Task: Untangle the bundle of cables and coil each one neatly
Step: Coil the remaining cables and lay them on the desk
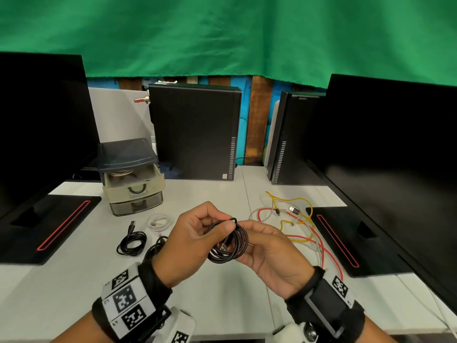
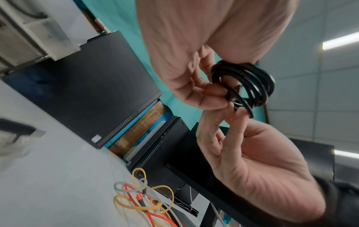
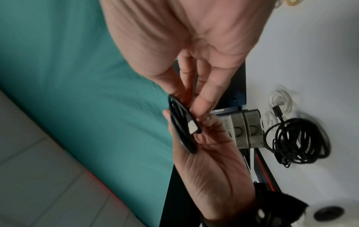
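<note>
Item one: black cable coil (image 1: 228,240), held above the counter (image 1: 222,293) between both hands. We pinch its upper edge with the left hand (image 1: 193,240), thumb over the strands and fingers curled behind. The right hand (image 1: 274,256) lies palm-up beneath the coil, with its fingertips (image 3: 202,106) closed on the loops near the silver USB plug (image 3: 192,126). We judge this two-handed hold keeps the turns from springing apart while the loose plug end is tucked in; the coil looks nearly finished.

Item two: finished work, set to our left on the counter. A small black coil (image 1: 131,242) lies with its plug pointing away from us, a white coil (image 1: 159,221) just beyond it, and a larger black coil (image 1: 154,248) is partly hidden by the left wrist. Grouping them apart from the bundle likely marks them as done.

Item three: remaining bundle (image 1: 294,224) to our right, yellow, red and white cables crossing one another, uncoiled, beside the right monitor base (image 1: 346,238).

Item four: small drawer unit (image 1: 131,177), at the back left. Its top drawer (image 1: 134,178) stands pulled out; we see something coiled and pale inside, but cannot tell what. The lower drawers are closed and translucent, contents unclear.
</note>
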`<state>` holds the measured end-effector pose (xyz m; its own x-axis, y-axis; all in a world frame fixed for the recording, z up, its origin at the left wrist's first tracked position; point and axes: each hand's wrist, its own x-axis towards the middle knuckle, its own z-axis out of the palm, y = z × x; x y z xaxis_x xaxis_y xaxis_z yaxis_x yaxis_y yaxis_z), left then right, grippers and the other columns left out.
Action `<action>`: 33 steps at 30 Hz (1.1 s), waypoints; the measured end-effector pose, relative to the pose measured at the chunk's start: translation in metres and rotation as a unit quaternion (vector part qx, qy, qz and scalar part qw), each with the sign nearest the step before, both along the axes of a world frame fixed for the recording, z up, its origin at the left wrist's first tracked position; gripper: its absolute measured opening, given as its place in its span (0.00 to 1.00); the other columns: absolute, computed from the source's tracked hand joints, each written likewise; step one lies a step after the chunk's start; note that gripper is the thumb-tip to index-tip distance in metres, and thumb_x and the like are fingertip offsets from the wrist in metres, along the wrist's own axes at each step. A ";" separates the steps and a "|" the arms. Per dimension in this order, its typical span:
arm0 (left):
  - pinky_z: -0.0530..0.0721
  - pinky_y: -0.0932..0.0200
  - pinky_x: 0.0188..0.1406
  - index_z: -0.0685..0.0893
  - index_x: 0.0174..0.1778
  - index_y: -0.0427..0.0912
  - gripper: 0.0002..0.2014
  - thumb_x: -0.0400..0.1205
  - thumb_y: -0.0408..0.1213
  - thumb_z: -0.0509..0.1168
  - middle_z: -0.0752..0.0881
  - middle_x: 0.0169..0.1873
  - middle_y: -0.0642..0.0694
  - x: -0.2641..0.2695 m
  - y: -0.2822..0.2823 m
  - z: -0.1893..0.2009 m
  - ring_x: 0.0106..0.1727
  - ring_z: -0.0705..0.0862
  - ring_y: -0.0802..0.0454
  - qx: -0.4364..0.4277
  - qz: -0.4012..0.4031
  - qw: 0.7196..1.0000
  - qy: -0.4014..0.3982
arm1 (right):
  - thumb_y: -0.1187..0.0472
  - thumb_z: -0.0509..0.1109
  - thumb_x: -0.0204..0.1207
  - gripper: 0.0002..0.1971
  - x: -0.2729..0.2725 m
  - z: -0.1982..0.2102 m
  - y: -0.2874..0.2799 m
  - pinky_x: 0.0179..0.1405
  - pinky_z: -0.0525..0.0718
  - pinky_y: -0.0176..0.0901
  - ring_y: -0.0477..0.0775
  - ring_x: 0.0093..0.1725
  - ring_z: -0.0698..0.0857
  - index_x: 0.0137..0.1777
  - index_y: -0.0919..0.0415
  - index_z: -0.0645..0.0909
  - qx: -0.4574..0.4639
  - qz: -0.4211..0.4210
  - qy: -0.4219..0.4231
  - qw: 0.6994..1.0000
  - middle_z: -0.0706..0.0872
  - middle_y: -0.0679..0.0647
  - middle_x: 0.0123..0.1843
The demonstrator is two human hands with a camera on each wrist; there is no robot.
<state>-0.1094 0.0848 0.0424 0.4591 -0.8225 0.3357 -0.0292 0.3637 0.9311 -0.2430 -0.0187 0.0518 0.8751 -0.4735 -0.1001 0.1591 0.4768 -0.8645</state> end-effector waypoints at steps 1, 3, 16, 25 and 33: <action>0.86 0.63 0.41 0.86 0.42 0.41 0.12 0.70 0.43 0.77 0.91 0.38 0.41 -0.001 0.000 0.000 0.39 0.89 0.53 -0.003 0.020 0.999 -0.032 | 0.69 0.77 0.66 0.09 -0.001 0.001 -0.001 0.42 0.91 0.44 0.55 0.37 0.89 0.47 0.68 0.87 0.015 0.005 -0.005 1.000 0.89 0.63 0.42; 0.85 0.62 0.43 0.87 0.42 0.50 0.07 0.73 0.46 0.76 0.91 0.39 0.44 -0.002 0.001 -0.001 0.41 0.89 0.53 -0.004 0.066 0.992 -0.107 | 0.67 0.75 0.66 0.12 -0.002 0.002 -0.004 0.46 0.91 0.48 0.59 0.40 0.89 0.50 0.69 0.87 0.037 0.018 -0.025 0.999 0.88 0.67 0.46; 0.89 0.51 0.46 0.87 0.44 0.57 0.08 0.79 0.37 0.75 0.91 0.39 0.47 -0.011 -0.001 -0.013 0.42 0.90 0.48 0.051 0.111 0.984 -0.132 | 0.80 0.70 0.70 0.17 0.003 -0.019 0.007 0.43 0.83 0.39 0.48 0.41 0.86 0.55 0.63 0.81 -0.240 -0.092 0.029 0.966 0.89 0.57 0.42; 0.87 0.56 0.41 0.87 0.49 0.54 0.13 0.80 0.27 0.73 0.89 0.41 0.43 -0.013 -0.001 -0.012 0.37 0.89 0.49 0.071 0.071 0.991 -0.090 | 0.84 0.62 0.76 0.20 0.001 -0.015 0.001 0.45 0.85 0.36 0.49 0.44 0.88 0.54 0.59 0.82 -0.273 -0.132 0.042 0.952 0.90 0.65 0.47; 0.89 0.51 0.49 0.89 0.51 0.53 0.17 0.70 0.30 0.75 0.87 0.46 0.35 -0.004 -0.002 -0.010 0.41 0.89 0.45 0.100 0.010 0.994 -0.051 | 0.72 0.68 0.63 0.19 -0.002 -0.009 -0.015 0.46 0.84 0.43 0.53 0.42 0.86 0.54 0.59 0.81 -0.250 -0.043 0.047 0.966 0.90 0.60 0.43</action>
<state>-0.1131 0.0832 0.0324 0.4488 -0.8681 0.2122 -0.1325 0.1702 0.9765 -0.2448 -0.0332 0.0429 0.8282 -0.5543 0.0826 0.0884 -0.0162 -0.9959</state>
